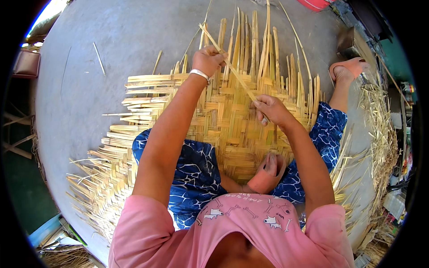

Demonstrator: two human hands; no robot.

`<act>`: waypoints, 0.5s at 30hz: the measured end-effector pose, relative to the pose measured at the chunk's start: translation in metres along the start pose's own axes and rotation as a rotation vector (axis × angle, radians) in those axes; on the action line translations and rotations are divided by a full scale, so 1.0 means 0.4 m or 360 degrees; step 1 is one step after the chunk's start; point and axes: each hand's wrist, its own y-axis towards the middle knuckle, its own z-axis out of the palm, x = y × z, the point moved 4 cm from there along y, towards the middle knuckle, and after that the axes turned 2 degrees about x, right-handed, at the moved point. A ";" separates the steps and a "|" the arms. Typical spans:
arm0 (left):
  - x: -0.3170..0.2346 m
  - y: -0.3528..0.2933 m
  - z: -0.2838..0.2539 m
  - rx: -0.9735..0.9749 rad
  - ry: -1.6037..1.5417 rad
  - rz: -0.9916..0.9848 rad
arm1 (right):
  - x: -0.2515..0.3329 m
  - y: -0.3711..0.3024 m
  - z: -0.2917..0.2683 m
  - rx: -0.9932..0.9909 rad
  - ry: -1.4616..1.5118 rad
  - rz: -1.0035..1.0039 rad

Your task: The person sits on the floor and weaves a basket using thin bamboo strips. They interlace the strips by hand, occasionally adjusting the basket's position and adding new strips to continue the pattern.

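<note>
A long pale split-cane strip (pixel 240 79) runs slantwise above a partly woven mat (pixel 223 116). Near its upper end my left hand (pixel 208 60), with a pale bangle at the wrist, is closed round it. My right hand (pixel 271 109) pinches the lower end, and a short stub pokes out below the fingers. The mat spreads under both hands and beneath my legs, its weave tight in the middle. Loose strip ends fan out from its far edge (pixel 254 40) and its left side. My sandalled foot (pixel 268 172) rests on the near part of the weave.
Grey concrete floor (pixel 89 58) surrounds the mat, with a few thin slivers (pixel 99 59) lying on it. A heap of dry straw-like strips (pixel 377 111) lines the right side. At the far right are a wooden block (pixel 351 42) and a red basin (pixel 315 3).
</note>
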 end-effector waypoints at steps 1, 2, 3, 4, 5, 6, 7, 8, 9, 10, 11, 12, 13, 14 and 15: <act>0.003 0.003 -0.009 -0.0061 0.0028 0.0011 | -0.009 -0.011 -0.006 0.0010 -0.0046 0.0010; 0.007 0.002 -0.011 -0.0098 0.0027 0.0011 | -0.019 -0.022 -0.015 -0.0020 -0.0118 0.0016; 0.009 0.006 -0.017 -0.0135 0.0019 0.0017 | -0.028 -0.030 -0.024 -0.0050 -0.0190 0.0023; 0.009 0.014 -0.026 -0.0172 0.0011 0.0023 | -0.039 -0.037 -0.034 -0.0080 -0.0262 0.0030; 0.010 0.019 -0.037 -0.0210 0.0005 0.0030 | -0.050 -0.041 -0.045 -0.0121 -0.0323 0.0034; 0.011 0.021 -0.048 -0.0268 0.0006 0.0076 | -0.061 -0.044 -0.057 -0.0160 -0.0385 0.0038; 0.015 0.023 -0.064 -0.0371 -0.0072 0.0065 | -0.072 -0.048 -0.068 -0.0199 -0.0448 0.0041; 0.014 0.026 -0.080 -0.0475 -0.0148 0.0058 | -0.085 -0.051 -0.084 -0.0274 -0.0417 0.0013; 0.010 0.032 -0.097 -0.0574 -0.0225 0.0056 | -0.102 -0.054 -0.104 -0.0356 -0.0386 -0.0018; 0.013 0.039 -0.115 -0.0594 -0.0356 -0.0034 | -0.117 -0.056 -0.120 -0.0438 -0.0356 -0.0048; 0.005 0.038 -0.104 -0.0535 -0.0396 -0.0090 | -0.123 -0.058 -0.132 -0.0523 -0.0326 -0.0074; -0.006 0.033 -0.092 -0.0477 -0.0436 -0.0147 | -0.121 -0.060 -0.151 -0.0635 -0.0246 -0.0091; -0.007 0.032 -0.080 -0.0419 -0.0475 -0.0205 | -0.117 -0.054 -0.166 -0.0652 -0.0079 -0.0152; 0.019 0.044 -0.076 -0.0274 -0.0392 -0.0234 | -0.106 -0.040 -0.175 -0.0652 0.0086 -0.0223; 0.041 0.061 -0.073 -0.0196 -0.0178 -0.0182 | -0.090 -0.022 -0.187 -0.0650 0.0247 -0.0294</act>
